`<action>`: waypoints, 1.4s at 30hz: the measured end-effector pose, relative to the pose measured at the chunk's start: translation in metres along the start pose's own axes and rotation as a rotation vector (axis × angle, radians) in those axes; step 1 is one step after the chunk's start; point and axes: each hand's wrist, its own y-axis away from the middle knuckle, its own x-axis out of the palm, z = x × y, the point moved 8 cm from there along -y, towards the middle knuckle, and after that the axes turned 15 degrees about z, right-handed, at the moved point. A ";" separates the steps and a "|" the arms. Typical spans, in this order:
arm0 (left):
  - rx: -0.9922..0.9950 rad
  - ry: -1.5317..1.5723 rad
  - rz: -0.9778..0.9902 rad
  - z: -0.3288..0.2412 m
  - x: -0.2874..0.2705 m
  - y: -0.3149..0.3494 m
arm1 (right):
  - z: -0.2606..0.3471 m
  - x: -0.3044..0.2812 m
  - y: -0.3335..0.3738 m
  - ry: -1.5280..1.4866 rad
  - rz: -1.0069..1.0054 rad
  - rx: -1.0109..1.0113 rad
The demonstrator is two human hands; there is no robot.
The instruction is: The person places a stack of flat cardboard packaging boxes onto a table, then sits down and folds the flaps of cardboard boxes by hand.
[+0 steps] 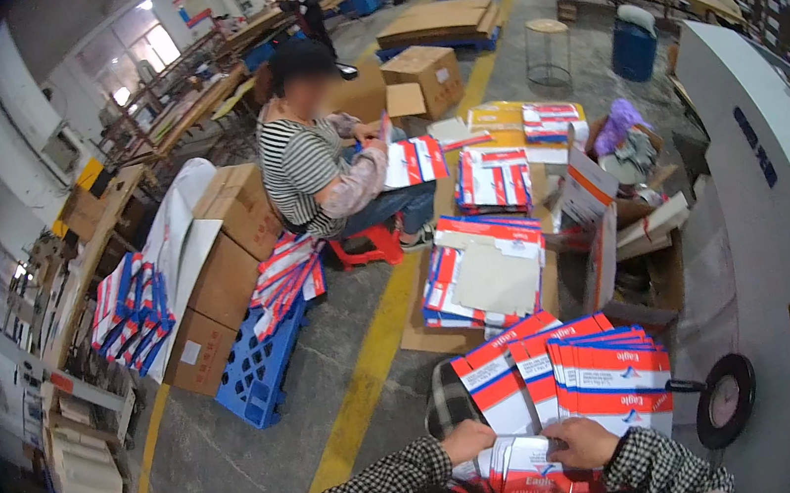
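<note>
Low in front of me lies a small bunch of flat printed cartons (524,469), red, white and blue. My left hand (467,441) is closed at their upper left corner, its fingertips partly hidden. At the upper right edge, my right hand (584,443) grips the same bunch between thumb and fingers. Just beyond my hands, more cartons (611,368) are fanned out in overlapping rows. Behind those rises a stack of cartons (436,291) with a plain grey-white board (497,276) on top. Both my forearms wear black-and-white checked sleeves.
A grey machine (753,159) with a blue button panel stands close on my right, a round black dial (725,401) beside it. Open boxes (647,263) hold scraps. A seated person (307,148) handles cartons ahead, near a blue plastic pallet (252,375) and brown boxes (222,299).
</note>
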 end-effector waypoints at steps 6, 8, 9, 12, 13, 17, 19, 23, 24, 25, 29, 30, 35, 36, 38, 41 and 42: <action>-0.001 0.095 0.299 0.044 0.006 -0.033 | -0.006 -0.006 -0.008 -0.019 0.017 0.028; -0.001 -0.070 0.344 0.057 0.005 -0.044 | -0.008 -0.008 -0.012 -0.013 0.018 0.020; 0.005 -0.074 0.339 0.055 0.004 -0.047 | -0.009 -0.009 -0.013 -0.017 0.021 0.019; 0.256 -0.425 0.294 0.026 0.006 -0.045 | -0.015 -0.006 -0.015 -0.026 0.024 0.026; 0.260 -0.428 0.295 0.022 0.009 -0.041 | -0.017 -0.005 -0.014 -0.037 0.026 0.033; 0.346 -0.370 0.253 0.026 0.012 -0.039 | -0.014 -0.002 -0.014 -0.060 0.062 -0.023; 0.357 -0.273 0.204 0.013 0.009 -0.032 | -0.015 -0.002 -0.013 -0.058 0.079 0.018; 0.416 -0.411 0.317 0.011 0.008 -0.037 | -0.007 -0.009 -0.009 -0.031 0.056 0.052; -0.058 -0.141 0.421 0.050 0.008 -0.049 | -0.008 -0.005 -0.011 -0.012 0.086 0.064; 0.412 -0.812 0.457 0.038 0.015 -0.046 | -0.009 -0.001 -0.013 0.011 0.051 0.001; 0.422 -0.297 0.449 0.096 0.014 -0.093 | 0.002 -0.003 -0.012 0.008 0.010 -0.023; 0.463 -0.347 0.419 0.072 0.008 -0.082 | -0.002 -0.004 -0.013 -0.015 0.004 -0.008; 0.423 -0.494 0.398 -0.021 0.006 -0.021 | -0.010 0.003 -0.023 -0.082 -0.105 -0.024; 0.574 -0.627 0.395 -0.023 0.007 -0.016 | 0.002 -0.001 -0.026 -0.030 -0.021 -0.021; 0.584 -0.627 0.451 -0.033 0.008 -0.009 | 0.008 0.004 -0.041 0.051 -0.022 -0.019; 0.350 -0.413 0.432 -0.033 -0.001 -0.033 | -0.001 0.020 -0.069 0.155 0.000 -0.036; 0.259 -0.336 0.407 -0.028 -0.005 -0.038 | 0.003 0.020 -0.076 0.164 0.018 -0.033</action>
